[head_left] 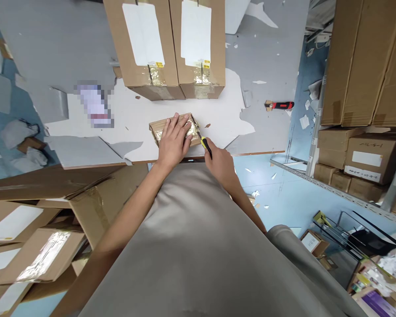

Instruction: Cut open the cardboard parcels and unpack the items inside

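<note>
A small cardboard box [155,128] with shiny clear tape lies near the front edge of the worktable. My left hand [174,138] rests flat on top of it, fingers stretched out and a little apart. In my right hand [219,162] is a yellow and black box cutter [205,144], gripped by its handle. The cutter's tip meets the right end of the box, at the tape. Whether the blade has gone into the tape is too small to tell.
Two large taped cartons [198,83] with white labels stand behind the small box. A red and black utility knife [282,105] lies on the table at right. Shelving with cartons [363,158] is to the right; an open carton of boxes [95,211] stands at lower left.
</note>
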### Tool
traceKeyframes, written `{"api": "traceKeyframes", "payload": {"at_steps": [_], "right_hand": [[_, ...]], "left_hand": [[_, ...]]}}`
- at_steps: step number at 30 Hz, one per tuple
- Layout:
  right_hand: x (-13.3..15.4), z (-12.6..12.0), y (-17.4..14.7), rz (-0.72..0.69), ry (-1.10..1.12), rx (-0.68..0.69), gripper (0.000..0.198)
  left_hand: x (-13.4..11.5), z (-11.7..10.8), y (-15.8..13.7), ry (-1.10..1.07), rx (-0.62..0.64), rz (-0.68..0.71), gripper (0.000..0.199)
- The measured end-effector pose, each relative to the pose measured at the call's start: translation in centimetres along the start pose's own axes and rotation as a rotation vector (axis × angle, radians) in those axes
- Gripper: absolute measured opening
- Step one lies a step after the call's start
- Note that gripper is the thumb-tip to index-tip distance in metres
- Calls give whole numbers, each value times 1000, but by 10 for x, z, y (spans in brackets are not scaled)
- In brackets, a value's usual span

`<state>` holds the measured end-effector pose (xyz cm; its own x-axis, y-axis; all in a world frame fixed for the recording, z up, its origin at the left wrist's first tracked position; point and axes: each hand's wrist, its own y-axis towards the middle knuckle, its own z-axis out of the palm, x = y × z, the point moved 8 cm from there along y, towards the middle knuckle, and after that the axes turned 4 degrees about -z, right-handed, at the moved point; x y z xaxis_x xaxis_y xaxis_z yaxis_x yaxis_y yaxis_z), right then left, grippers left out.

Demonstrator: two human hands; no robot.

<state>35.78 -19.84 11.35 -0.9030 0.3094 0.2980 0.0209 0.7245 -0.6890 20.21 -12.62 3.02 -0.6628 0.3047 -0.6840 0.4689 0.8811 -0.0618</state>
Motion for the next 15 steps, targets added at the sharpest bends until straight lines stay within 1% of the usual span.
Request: {"api": "traceKeyframes", "payload": {"at_steps": [4,11,15], "right_hand": [[9,0,-1,44,-46,31,64],[17,0,1,45,-106,58,68],[23,2,2,66,-141,42,72]], "left_hand": [[1,1,0,-17,8,-9,57],[2,2,1,-29,12,-22,57],[2,2,1,-31,10,-25,57]]}}
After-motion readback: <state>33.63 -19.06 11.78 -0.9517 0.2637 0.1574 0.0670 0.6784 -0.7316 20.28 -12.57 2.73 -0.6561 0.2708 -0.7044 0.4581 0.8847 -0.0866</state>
